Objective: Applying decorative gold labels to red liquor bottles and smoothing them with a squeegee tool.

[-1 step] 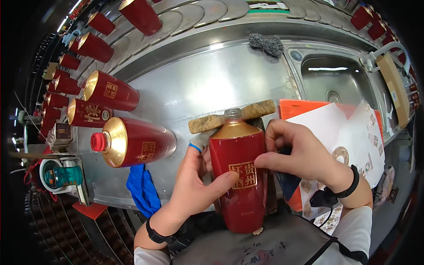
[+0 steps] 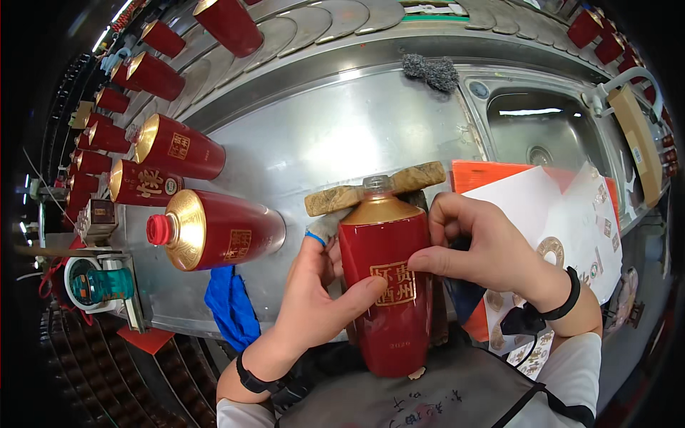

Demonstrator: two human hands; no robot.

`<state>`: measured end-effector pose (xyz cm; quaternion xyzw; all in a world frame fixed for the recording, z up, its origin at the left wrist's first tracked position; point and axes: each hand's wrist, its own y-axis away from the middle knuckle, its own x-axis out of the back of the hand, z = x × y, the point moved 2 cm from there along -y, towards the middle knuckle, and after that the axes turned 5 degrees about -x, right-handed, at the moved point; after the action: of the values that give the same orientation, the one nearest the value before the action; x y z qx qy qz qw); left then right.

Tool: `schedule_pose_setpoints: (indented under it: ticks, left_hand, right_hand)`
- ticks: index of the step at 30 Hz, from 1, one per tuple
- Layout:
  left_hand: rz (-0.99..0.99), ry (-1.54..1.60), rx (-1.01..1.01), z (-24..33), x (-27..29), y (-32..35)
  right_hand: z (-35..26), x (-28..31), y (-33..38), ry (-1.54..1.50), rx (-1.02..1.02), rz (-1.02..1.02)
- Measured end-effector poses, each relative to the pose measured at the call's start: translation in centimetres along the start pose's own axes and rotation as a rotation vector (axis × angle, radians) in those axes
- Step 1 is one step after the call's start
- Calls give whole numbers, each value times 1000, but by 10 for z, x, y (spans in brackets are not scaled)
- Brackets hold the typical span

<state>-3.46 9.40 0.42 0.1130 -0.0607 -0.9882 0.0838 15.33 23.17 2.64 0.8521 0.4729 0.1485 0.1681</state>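
Note:
A red bottle point(image 2: 385, 332) with a gold shoulder and an uncapped clear neck leans back, its neck lying in the notch of a tape-wrapped rest point(image 2: 334, 200), its base toward my apron. My left hand point(image 2: 310, 296) is closed around the bottle's left side, thumb on the lower left of the gold label point(image 2: 403, 279). A blue band circles one of its fingers. From the right, my right hand point(image 2: 485, 246) presses its thumb on the label's upper right. Its other fingers curl against the bottle's right side, their tips partly hidden.
Left stand a red-capped bottle point(image 2: 214, 232), more red bottles point(image 2: 185, 148) and a teal tape dispenser point(image 2: 103, 284). A blue cloth point(image 2: 234, 307) hangs at the edge. Right lie label sheets point(image 2: 571, 214) on an orange folder point(image 2: 492, 175). Behind are a scouring pad point(image 2: 430, 72), a sink point(image 2: 542, 125) and a conveyor point(image 2: 307, 32).

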Motion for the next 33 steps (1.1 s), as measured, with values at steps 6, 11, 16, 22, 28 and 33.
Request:
schedule_pose_setpoints:
  ticks: [6,11,16,22,28,33]
  left_hand:
    - [7,-2,-5,1,-3,-2]
    - [20,9,-40,-2,-3,-1]
    - [31,21,-44,-2,-4,1]
    - [23,-14,-31,1,-6,1]
    - [24,37,-57,1,-7,3]
    - [53,82,-35,1,-9,2]
  right_hand:
    - [2,-3,-1,-72,-26,0]
    - [3,-1,-1,-103,-71,-38]
    - [-2,1,0,-67,-41,26]
    - [-3,-3,-2,-2,10,62]
    - [-5,-4,0,-46,30,104]
    - [-6,-12,6,64,87,133]
